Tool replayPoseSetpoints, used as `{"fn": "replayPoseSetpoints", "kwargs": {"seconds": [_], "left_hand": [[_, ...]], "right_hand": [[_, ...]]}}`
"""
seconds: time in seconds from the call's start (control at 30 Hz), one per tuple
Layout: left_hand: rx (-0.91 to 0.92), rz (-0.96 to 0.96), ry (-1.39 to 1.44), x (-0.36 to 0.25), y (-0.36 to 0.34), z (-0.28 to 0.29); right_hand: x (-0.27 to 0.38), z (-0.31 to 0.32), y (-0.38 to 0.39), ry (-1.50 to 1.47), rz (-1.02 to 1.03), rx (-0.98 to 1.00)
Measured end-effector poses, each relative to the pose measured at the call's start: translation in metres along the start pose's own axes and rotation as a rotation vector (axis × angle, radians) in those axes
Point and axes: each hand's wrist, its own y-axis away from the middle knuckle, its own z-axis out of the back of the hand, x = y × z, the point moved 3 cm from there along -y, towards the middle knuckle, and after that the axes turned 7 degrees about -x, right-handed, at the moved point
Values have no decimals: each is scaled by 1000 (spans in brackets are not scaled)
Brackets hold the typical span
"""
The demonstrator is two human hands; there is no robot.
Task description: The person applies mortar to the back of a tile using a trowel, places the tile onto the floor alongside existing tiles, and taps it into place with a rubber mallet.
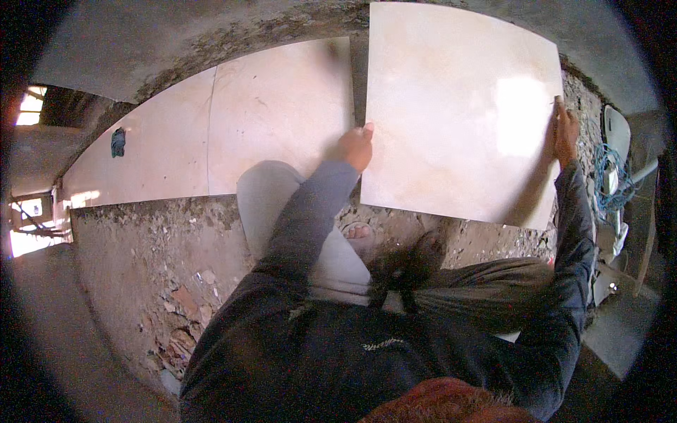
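Observation:
A large square cream tile (458, 106), glossy with a bright reflection, is held between my two hands. My left hand (356, 146) grips its left edge low down, beside a gap separating it from the row of similar tiles (275, 106). My right hand (565, 130) is closed on the opposite edge, higher up. That row extends to the left along the wall, with a small dark object (118, 141) on one tile. My knee (264, 190) rests near the row's front edge, and my bare toes (358, 233) show below the gap.
Rough rubble-strewn ground (155, 268) borders the tiles. At the right lie a coil of blue cord (608, 187) and some white objects (615, 123). A grey wall (211, 28) runs behind the tiles. Bright openings (28, 236) show at the far left.

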Motion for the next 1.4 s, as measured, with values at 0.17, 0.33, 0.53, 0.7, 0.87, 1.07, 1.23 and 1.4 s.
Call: {"fn": "replayPoseSetpoints", "kwargs": {"seconds": [0.17, 0.33, 0.53, 0.7, 0.87, 1.07, 1.23, 1.4], "left_hand": [[-61, -43, -85, 38, -29, -13], [-94, -44, -273, 60, -63, -15], [-91, 4, -280, 77, -79, -23], [1, -39, -393, 88, -87, -32], [95, -110, -445, 73, -80, -31], [-45, -177, -423, 73, -74, -33], [-14, -286, -380, 62, -76, -47], [-23, -330, -483, 82, -81, -50]], "right_hand": [[-8, -77, 1, -197, 60, 87], [-18, -145, -10, -220, 22, 70], [-34, -178, -22, -212, 10, 88], [-43, -192, -33, -181, 23, 139], [-32, -193, -35, 2, 169, 158], [-26, -201, -39, -123, 162, 160], [-78, -193, -66, 117, 210, 122], [-52, -203, -43, -61, 203, 141]]}}
